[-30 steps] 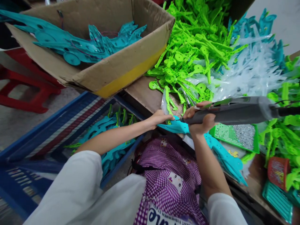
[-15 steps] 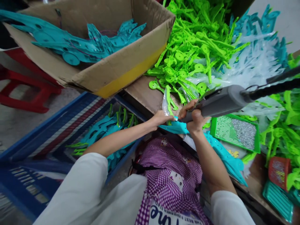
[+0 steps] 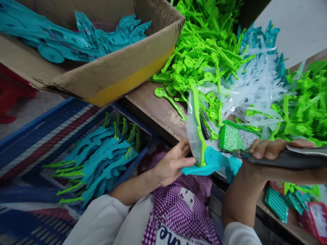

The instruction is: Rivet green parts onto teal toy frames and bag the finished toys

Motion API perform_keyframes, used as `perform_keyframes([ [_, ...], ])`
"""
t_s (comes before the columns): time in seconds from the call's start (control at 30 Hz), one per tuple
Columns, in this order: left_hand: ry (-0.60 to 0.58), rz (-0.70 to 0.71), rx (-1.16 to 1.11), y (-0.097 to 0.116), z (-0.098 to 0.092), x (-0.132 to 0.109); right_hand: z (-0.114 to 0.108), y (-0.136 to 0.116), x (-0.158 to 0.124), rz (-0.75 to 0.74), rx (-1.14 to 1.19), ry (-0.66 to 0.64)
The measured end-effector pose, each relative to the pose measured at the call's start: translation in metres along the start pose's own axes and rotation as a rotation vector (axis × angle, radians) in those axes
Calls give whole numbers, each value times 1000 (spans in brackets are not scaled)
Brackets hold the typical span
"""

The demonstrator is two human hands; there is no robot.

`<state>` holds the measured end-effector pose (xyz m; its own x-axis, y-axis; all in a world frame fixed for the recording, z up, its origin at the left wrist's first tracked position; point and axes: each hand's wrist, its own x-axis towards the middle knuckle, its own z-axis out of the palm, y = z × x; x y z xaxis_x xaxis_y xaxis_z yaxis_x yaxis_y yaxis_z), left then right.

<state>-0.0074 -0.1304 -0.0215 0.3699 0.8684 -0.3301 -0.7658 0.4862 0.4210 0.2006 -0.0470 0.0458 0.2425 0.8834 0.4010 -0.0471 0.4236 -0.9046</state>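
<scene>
My left hand (image 3: 172,163) is closed on the near end of a teal plastic part (image 3: 212,161) above the bench edge. A green lever-like piece (image 3: 198,126) stands up from that part, with a translucent fin (image 3: 192,119) along its side. My right hand (image 3: 270,148) wraps round a grey electric screwdriver (image 3: 296,159). The screwdriver's bit points left, towards the teal part and in front of a green tray (image 3: 221,136) of small metal screws; whether it touches the part I cannot tell.
Green plastic pieces (image 3: 201,44) and translucent pieces (image 3: 252,81) lie heaped on the bench (image 3: 153,102). A cardboard box (image 3: 127,64) at upper left holds teal parts. Below it, a blue crate (image 3: 61,109) contains rows of teal-and-green pieces. Small teal and red baskets (image 3: 277,204) sit lower right.
The screwdriver has moved right and down, away from my left fingers. The teal part with its upright green piece now shows more fully in my left hand. The view has shifted.
</scene>
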Motion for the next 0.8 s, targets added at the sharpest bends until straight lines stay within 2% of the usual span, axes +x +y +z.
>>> perform_keyframes([
  [0.1,-75,60,87,-2,5,6,-9,7,7,-72,115,-104],
  [0.17,-113,119,164,-3,6,15,-14,13,14,-47,129,-177],
  [0.3,-173,256,308,-9,13,32,-14,17,23,-4,118,-181],
  [0.43,-147,344,293,-18,26,38,-8,10,24,83,111,-150],
  [0.6,-178,346,181,-23,44,40,-5,1,25,129,101,-135],
  [0.8,-240,328,154,-24,68,40,-11,-2,32,192,158,-125],
])
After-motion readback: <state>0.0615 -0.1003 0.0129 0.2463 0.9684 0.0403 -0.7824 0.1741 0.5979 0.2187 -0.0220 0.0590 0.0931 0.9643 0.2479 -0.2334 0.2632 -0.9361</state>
